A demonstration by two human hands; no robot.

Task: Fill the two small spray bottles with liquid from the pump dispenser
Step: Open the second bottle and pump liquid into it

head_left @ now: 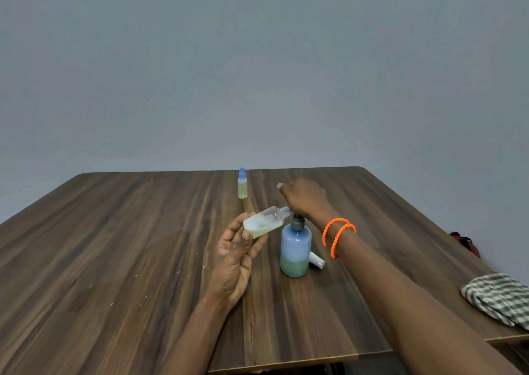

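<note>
Wooden table (114,231) | left hand (234,260) grips spray bottle (264,221) | right hand (306,200) presses pump dispenser (295,248)

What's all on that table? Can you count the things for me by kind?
Small spray bottles: 2, one capped, one open in the left hand
Pump dispensers: 1, pressed by the right hand
Loose white spray caps: 1
Checked cloths: 1
Total: 5

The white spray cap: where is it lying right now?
In the head view, the white spray cap lies on the table, just right of the pump dispenser, partly hidden behind its base.
</note>
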